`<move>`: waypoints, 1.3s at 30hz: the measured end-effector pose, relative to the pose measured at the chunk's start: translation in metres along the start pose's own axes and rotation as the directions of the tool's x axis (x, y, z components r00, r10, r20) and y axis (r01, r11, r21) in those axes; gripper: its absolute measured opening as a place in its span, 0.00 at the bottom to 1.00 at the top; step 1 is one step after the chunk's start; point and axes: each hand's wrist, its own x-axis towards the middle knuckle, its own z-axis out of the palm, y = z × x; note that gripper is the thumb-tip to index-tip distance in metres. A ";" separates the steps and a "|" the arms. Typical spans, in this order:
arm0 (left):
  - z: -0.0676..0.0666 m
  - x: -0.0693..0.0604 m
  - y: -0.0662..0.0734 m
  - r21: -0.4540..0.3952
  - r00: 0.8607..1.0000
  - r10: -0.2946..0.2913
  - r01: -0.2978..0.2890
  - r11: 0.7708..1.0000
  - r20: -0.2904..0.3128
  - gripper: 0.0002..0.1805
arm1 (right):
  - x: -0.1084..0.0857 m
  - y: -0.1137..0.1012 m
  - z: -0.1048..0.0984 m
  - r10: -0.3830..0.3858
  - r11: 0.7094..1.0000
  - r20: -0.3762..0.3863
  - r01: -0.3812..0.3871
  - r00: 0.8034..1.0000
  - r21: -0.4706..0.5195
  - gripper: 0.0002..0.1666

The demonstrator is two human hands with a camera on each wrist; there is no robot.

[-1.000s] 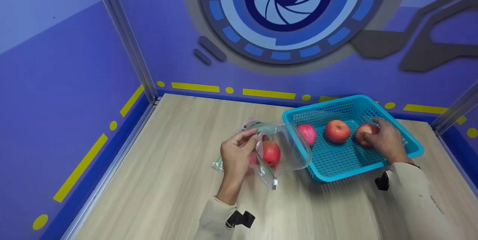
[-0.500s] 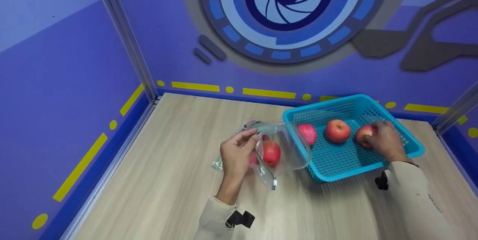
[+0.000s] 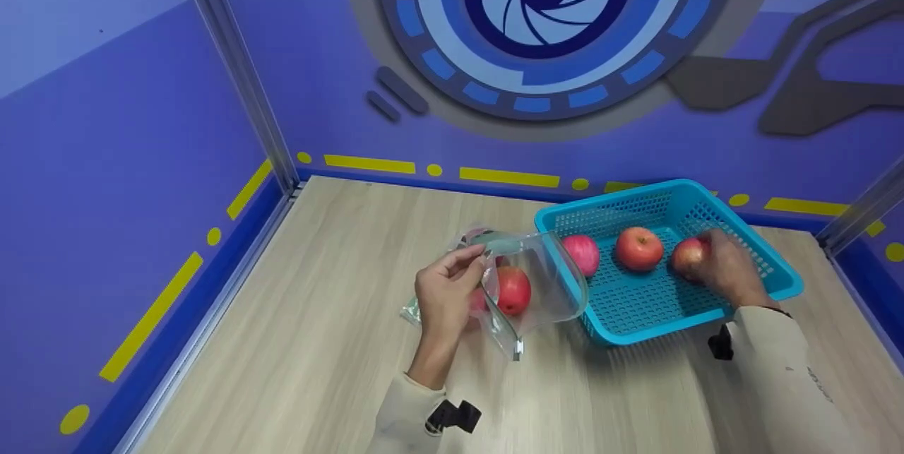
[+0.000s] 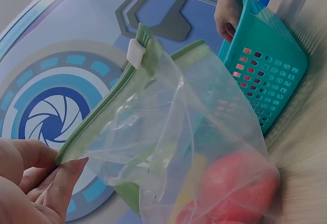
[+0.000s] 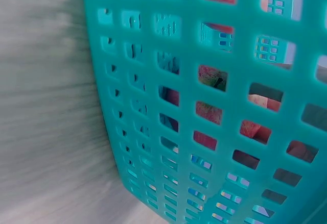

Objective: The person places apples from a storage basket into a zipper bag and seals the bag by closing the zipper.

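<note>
My left hand (image 3: 445,291) pinches the rim of a clear slider zip bag (image 4: 127,142), whose mouth gapes toward the basket. Red apples (image 3: 513,290) lie inside the bag. The white slider (image 4: 135,53) sits at one end of the green zip strip. Inside the blue-green plastic basket (image 3: 628,335), my right hand (image 3: 731,270) grips the rightmost apple (image 3: 686,258). Its fingertips are partly hidden behind that apple. Two other apples rest there, a middle one (image 3: 639,249) and a pinker one (image 3: 581,255). In the right wrist view, the basket wall (image 5: 189,106) mostly hides hand and fruit.
The basket stands at the right rear of a wooden table (image 3: 296,341), close to the purple back wall (image 3: 318,87). Part of the bag overlaps the basket's left rim. A metal post (image 3: 240,66) rises at the back left corner.
My right hand has shifted its fingers around the far and right side of the rightmost apple, which has barely moved. The left hand and bag have stayed nearly still.
</note>
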 end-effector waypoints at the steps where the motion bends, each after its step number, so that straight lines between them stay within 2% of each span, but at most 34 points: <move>1: 0.000 0.000 -0.001 -0.003 1.000 0.001 -0.001 1.000 0.001 0.09 | 0.000 0.000 0.000 -0.001 1.000 -0.004 0.001 1.000 -0.004 0.40; 5: -0.001 0.001 -0.002 -0.006 1.000 0.006 -0.006 1.000 0.005 0.09 | 0.001 0.000 0.000 -0.001 0.999 -0.025 0.000 1.000 -0.039 0.42; 14: -0.001 0.000 0.000 -0.008 1.000 -0.010 0.010 1.000 0.003 0.08 | 0.000 -0.002 0.002 0.060 0.996 -0.042 -0.062 0.997 -0.061 0.44; 26: -0.001 0.001 0.000 -0.023 1.000 -0.006 0.006 1.000 0.001 0.09 | -0.004 -0.003 -0.002 0.082 0.997 0.021 -0.082 0.996 -0.007 0.48; 39: -0.003 0.001 0.001 -0.013 1.000 0.006 -0.006 1.000 0.006 0.09 | -0.004 -0.007 -0.003 0.064 0.998 -0.054 -0.064 0.996 0.005 0.47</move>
